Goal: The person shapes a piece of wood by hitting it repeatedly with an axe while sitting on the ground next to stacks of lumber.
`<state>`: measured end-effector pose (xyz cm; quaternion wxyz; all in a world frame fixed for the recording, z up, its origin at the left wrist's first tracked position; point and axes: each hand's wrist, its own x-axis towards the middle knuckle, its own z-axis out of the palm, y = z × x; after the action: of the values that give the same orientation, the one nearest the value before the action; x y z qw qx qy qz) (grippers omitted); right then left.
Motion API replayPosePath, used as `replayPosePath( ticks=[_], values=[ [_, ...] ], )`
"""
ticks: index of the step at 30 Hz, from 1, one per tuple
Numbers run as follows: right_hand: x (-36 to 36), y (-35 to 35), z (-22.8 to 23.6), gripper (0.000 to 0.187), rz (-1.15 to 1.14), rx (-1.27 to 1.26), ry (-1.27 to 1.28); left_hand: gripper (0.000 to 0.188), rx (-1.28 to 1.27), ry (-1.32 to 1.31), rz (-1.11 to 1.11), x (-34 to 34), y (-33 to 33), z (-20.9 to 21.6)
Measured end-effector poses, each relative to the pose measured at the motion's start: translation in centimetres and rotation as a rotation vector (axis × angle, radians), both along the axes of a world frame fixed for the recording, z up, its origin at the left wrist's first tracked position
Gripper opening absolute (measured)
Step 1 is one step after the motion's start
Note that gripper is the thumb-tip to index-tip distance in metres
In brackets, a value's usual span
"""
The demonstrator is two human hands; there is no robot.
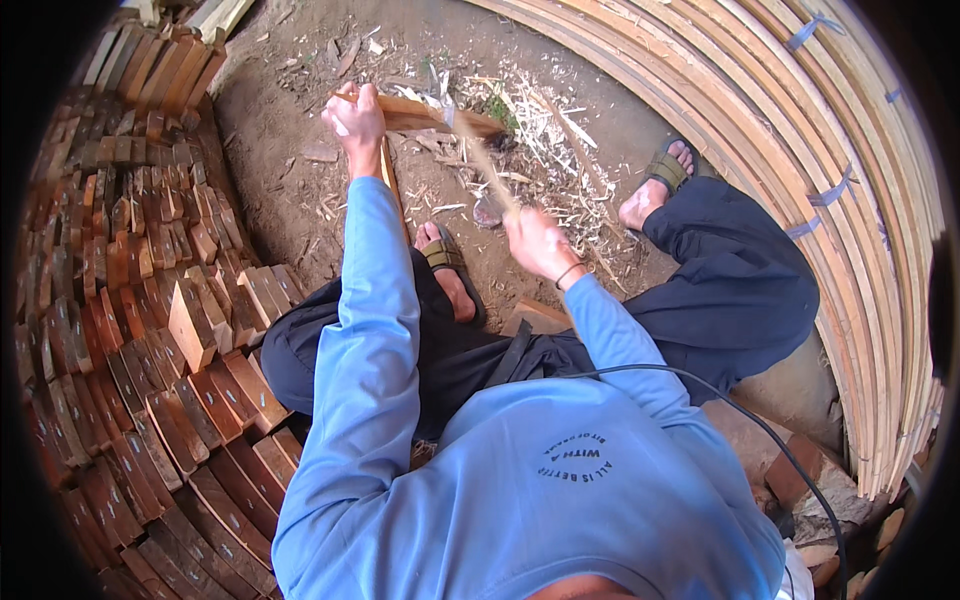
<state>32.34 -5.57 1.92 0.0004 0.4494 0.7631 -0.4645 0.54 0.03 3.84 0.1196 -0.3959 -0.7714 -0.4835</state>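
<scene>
Left hand [355, 115] grips the wooden slat [440, 118]; right hand [535, 240] clasps the chopping blade's handle [490, 175]. A glancing stroke could likely reach the left fingers or the sandalled foot [445, 265].

Bare dirt ground [290, 130] under me carried pale wood shavings [540, 140] ahead, stacked reddish wood blocks [150, 330] to my left, bundled curved wooden strips [800, 120] to my right.

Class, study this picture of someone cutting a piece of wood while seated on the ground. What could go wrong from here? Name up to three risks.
1. The left hand grips the wood piece close to the blade of the tool in the right hand; a slip could cut fingers.
2. Feet in open sandals sit near the work; a glancing stroke may hit them.
3. Wood shavings could fly up.
</scene>
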Motion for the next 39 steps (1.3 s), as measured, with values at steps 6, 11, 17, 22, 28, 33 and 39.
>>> replayPosePath(
  ticks=[6,11,17,22,28,33,39],
  values=[
    [0.2,2.0,5.7,0.036,-0.102,0.087,0.138,0.03,-0.006,-0.024,0.001,0.6,0.5,0.4],
    [0.1,-0.5,-0.8,0.036,0.015,0.046,0.073,0.03,0.021,0.062,0.03,-2.2,-1.3,-0.8],
    [-0.2,0.8,1.8,0.038,-0.174,0.168,0.244,0.029,-0.076,-0.143,-0.033,1.6,-1.1,1.8],
    [0.3,0.7,1.9,0.037,-0.014,0.071,0.114,0.03,-0.03,-0.11,-0.005,-0.2,-0.7,1.4],
    [0.5,-0.8,-1.9,0.034,-0.027,-0.015,0.004,0.036,-0.079,-0.123,0.064,1.5,-0.8,1.0],
    [0.2,0.9,2.5,0.033,-0.124,0.23,0.184,0.037,-0.163,-0.178,-0.013,0.7,-1.0,1.4],
    [0.3,-0.5,-2.9,0.035,0.004,0.191,0.086,0.031,-0.045,-0.142,0.015,0.3,-0.5,1.2]
  ],
)
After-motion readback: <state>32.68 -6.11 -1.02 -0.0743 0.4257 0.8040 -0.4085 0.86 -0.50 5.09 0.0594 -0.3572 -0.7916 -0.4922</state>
